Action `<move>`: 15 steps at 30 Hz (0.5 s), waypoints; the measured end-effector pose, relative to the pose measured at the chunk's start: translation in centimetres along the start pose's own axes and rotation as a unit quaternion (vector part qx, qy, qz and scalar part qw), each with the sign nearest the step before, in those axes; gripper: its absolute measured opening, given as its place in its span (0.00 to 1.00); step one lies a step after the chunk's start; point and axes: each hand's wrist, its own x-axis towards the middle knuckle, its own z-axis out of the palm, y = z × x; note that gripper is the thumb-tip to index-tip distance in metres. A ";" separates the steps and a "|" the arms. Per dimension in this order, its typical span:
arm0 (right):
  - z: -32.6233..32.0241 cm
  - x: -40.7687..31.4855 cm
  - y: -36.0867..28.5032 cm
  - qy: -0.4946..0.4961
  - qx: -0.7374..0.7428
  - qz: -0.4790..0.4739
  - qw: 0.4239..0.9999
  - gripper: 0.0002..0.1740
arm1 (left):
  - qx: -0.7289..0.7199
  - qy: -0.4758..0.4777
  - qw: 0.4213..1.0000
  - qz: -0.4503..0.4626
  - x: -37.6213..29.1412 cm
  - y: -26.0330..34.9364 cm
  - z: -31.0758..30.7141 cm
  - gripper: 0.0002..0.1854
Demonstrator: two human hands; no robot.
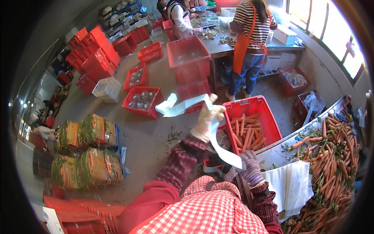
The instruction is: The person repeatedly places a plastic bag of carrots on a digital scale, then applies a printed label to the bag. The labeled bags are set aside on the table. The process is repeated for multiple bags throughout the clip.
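Observation:
My left hand (209,122), in a pale glove, is raised in front of me and grips a long pale strip (226,153), which looks like paper or label backing. One loose end trails out to the left above the floor. The other part runs down to my right hand (251,168), in a purple knit glove, beside the table edge. Blur hides whether its fingers close on the strip. A red plastic crate (268,120) with loose carrots (248,131) stands just beyond my hands. Clear plastic bags (287,187) lie in a stack by my right forearm.
A large heap of carrots (336,163) covers the metal table (280,149) at right. Bundled sacks of carrots (93,163) stand left on the floor. Red crates (143,101) with packed goods sit farther off. Co-workers stand at a far table (219,48).

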 end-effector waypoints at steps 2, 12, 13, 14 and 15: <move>-1.1 0.9 -2.4 0.195 0.151 -0.065 0.967 0.65 | -0.078 -0.045 0.994 -0.059 -1.0 -3.3 2.5 0.21; 2.4 -1.1 -2.2 0.156 0.210 -0.034 0.964 0.15 | -0.148 0.057 0.985 -0.063 -2.5 -8.3 0.1 0.23; 2.2 -1.8 -1.6 0.132 0.164 -0.067 0.975 0.16 | -0.113 0.093 0.987 -0.060 -2.0 -7.7 -1.0 0.23; 1.7 -2.4 -1.2 0.000 0.116 -0.023 0.993 0.25 | -0.113 0.121 0.985 -0.055 -1.5 -7.0 -1.9 0.23; 1.3 -2.8 -1.3 -0.031 0.073 0.014 0.997 0.31 | -0.116 0.140 0.981 -0.060 -1.2 -6.7 -2.4 0.23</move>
